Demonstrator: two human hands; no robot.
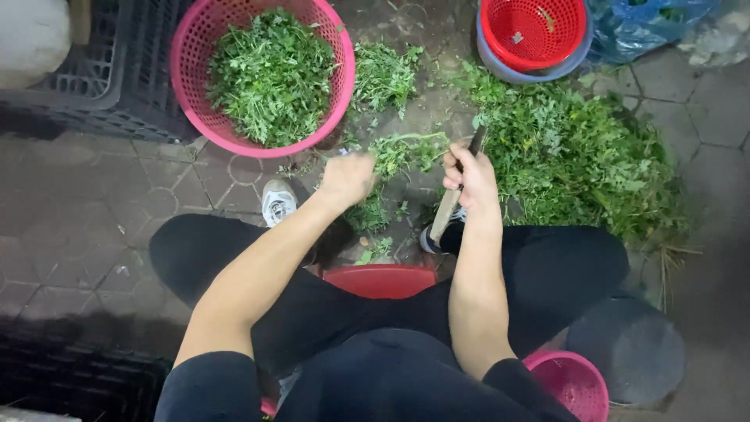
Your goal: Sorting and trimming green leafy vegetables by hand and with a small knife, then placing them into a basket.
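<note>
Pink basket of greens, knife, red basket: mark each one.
Pink basket of greens (205,47), head view, on its left rim.
Knife (446,211), head view, on the handle below the right hand.
Red basket (533,31), head view, on its inner mesh.

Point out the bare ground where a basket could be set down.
Free: the grey hexagonal paving left of the white shoe, below the black plastic crate. Crowded: the loose green herb pile on the right, and between the left hand and right hand.

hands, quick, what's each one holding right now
Left hand: closed on a sprig of greens.
Right hand: closed on a knife.
</note>
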